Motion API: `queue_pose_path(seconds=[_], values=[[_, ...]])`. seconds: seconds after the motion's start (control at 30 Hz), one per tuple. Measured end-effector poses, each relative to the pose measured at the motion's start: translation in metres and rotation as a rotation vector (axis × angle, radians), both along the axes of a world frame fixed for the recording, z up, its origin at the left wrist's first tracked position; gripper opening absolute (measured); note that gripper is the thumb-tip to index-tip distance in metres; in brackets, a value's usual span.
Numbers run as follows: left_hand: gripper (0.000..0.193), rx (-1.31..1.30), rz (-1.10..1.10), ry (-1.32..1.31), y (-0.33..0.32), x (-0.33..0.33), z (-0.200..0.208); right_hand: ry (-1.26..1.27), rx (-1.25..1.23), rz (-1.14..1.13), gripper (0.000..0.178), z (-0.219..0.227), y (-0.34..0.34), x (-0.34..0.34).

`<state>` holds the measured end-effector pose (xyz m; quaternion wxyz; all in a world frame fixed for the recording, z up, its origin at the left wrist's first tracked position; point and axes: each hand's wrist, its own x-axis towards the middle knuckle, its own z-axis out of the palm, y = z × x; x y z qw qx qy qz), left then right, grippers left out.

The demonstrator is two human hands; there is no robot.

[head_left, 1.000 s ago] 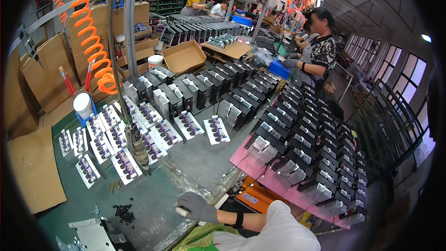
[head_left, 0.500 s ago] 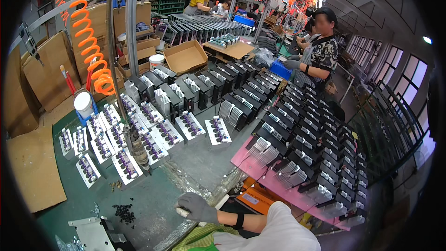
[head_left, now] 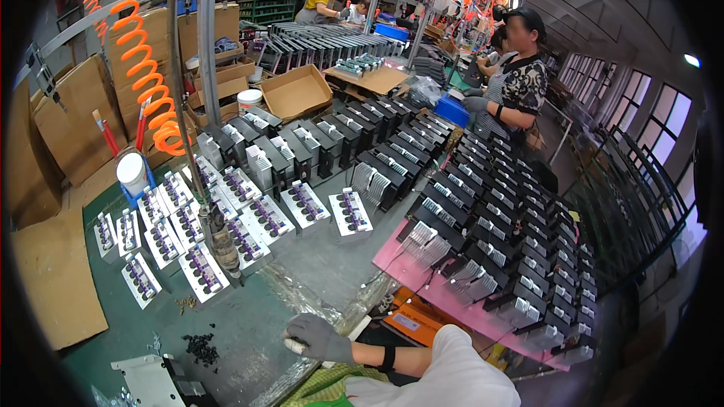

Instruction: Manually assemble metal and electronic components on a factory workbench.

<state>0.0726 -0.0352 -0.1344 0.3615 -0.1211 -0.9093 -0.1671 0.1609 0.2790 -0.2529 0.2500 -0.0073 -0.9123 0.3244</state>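
I have the right hand (head_left: 317,338), in a grey glove with a black band (head_left: 389,359) round the wrist, at the near edge of the green table (head_left: 260,305). Its fingers are curled inward, and something pale shows beside them; I cannot tell whether they grasp a small thing or are simply bent. The left hand is outside my view, so I cannot tell its state. Nearest the right hand, on the table to its left, lies a loose pile of small black pieces (head_left: 200,350), and beyond that, at the lower edge, a bent metal plate (head_left: 147,379). A few brass-coloured bits (head_left: 185,304) lie farther up the table, just below a group of white blocks (head_left: 202,270) topped with purple and black parts. A hanging tool (head_left: 222,243) dangles in front of some of those blocks, near an orange coiled hose (head_left: 136,53). Past them I see rows of black boxes (head_left: 383,181) with silver fins; more stand to the right on a pink sheet (head_left: 389,252). A co-worker (head_left: 520,87) stands behind these rows, beside a blue bin (head_left: 452,111).
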Motion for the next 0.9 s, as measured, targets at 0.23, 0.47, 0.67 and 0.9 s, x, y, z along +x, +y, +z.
queue_pose_path(seconds=[0.23, 0.47, 0.67, 0.9], values=[[0.102, 0.174, -0.131, -0.110, -0.003, -0.004, -0.009, 0.026, -0.011, 0.009, 0.014, 0.004, 0.001, 0.000], [0.103, 0.262, -0.169, -0.141, -0.009, -0.003, -0.020, 0.060, 0.000, 0.006, 0.015, 0.003, -0.001, -0.002], [0.103, 0.132, -0.098, -0.043, -0.003, -0.002, -0.006, 0.031, 0.015, -0.007, 0.016, 0.002, 0.000, 0.001], [0.088, 0.143, -0.179, 0.066, -0.005, -0.009, 0.002, -0.019, -0.018, 0.023, 0.015, -0.004, -0.002, -0.001]])
